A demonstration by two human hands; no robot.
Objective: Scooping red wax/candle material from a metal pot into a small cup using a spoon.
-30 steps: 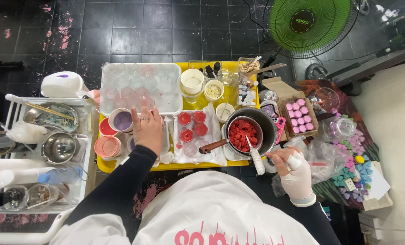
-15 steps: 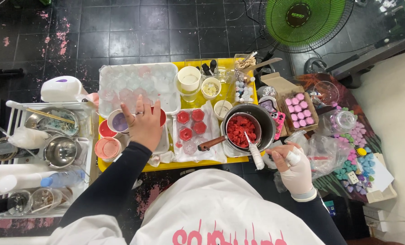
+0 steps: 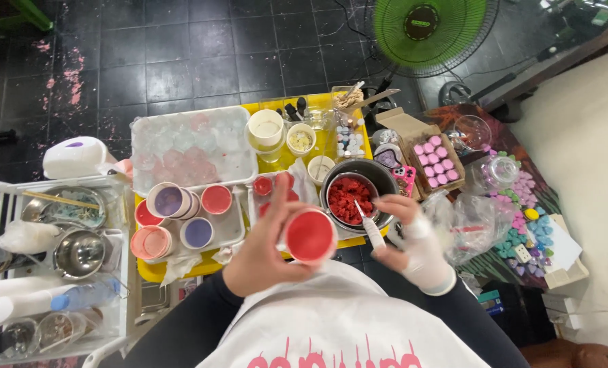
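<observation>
My left hand [image 3: 266, 255] grips a red-stained paper cup [image 3: 310, 236] at frame centre, mouth toward me; my gloved right hand [image 3: 413, 242] pinches a white-handled tool [image 3: 370, 228] over the red-filled metal pot [image 3: 350, 195].

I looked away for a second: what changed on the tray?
The left hand left the cups on the tray, took hold of a red-stained cup and lifted it toward the body. The right hand kept its white-handled tool at the pan of red pieces, which stayed put.
</observation>
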